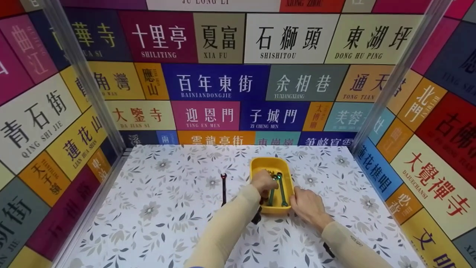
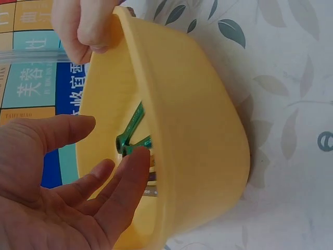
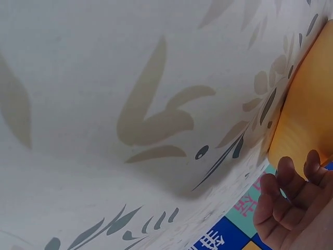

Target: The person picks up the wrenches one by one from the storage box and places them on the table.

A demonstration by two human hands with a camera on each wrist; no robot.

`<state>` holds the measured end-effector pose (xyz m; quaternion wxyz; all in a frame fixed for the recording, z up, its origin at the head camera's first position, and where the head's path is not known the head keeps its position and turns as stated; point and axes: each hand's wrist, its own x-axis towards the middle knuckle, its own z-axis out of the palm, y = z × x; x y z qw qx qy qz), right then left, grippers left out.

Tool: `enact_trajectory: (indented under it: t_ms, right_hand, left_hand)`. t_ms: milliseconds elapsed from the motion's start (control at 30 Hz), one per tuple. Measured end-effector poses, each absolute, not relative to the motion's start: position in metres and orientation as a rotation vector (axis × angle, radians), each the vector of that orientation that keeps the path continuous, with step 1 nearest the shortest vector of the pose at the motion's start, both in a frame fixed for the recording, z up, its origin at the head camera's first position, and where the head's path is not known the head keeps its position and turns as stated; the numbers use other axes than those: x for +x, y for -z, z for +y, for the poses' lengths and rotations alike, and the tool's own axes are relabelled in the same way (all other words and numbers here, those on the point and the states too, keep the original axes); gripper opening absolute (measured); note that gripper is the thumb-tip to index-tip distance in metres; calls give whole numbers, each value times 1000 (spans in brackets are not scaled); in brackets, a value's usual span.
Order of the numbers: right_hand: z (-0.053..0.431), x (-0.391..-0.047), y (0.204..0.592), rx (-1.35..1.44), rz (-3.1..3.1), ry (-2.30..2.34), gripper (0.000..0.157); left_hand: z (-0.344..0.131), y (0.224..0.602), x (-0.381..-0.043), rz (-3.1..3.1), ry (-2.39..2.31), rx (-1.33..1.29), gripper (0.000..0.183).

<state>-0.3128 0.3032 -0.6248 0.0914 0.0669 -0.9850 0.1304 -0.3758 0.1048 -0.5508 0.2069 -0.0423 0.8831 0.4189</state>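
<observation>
A deep yellow plastic tray [image 1: 277, 210] stands on the table with several small wrenches inside, among them a green wrench [image 1: 281, 190]. My left hand [image 1: 264, 181] reaches over the tray's left side. In the left wrist view its thumb and fingers [image 2: 127, 182] are spread apart, nearest to the green wrench heads [image 2: 123, 143], and nothing is seen held. At the tray's right side my right hand [image 1: 309, 206] grips the rim, fingertips over the edge. To the left of the tray a dark wrench [image 1: 224, 190] with a reddish upper end lies on the table.
The table [image 1: 167, 230] has a white cloth with grey leaves and flowers. Panels with large printed characters [image 1: 219, 82] enclose it at the back and both sides, with clear corner posts [image 1: 394, 82] between them.
</observation>
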Motion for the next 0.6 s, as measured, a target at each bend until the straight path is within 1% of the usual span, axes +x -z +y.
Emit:
enact_trajectory:
  t_ms: [100, 333, 600]
  right_hand:
    - [300, -314, 625, 209, -2916, -382, 18]
    - [301, -315, 625, 190, -2939, -374, 17]
    - [305, -315, 625, 184, -2957, -402, 17]
  left_hand:
    - [105, 556, -377, 2472, -1146, -103, 29]
    - [112, 563, -380, 2435, -1161, -102, 46]
    - [124, 563, -374, 2480, -1092, -119, 57]
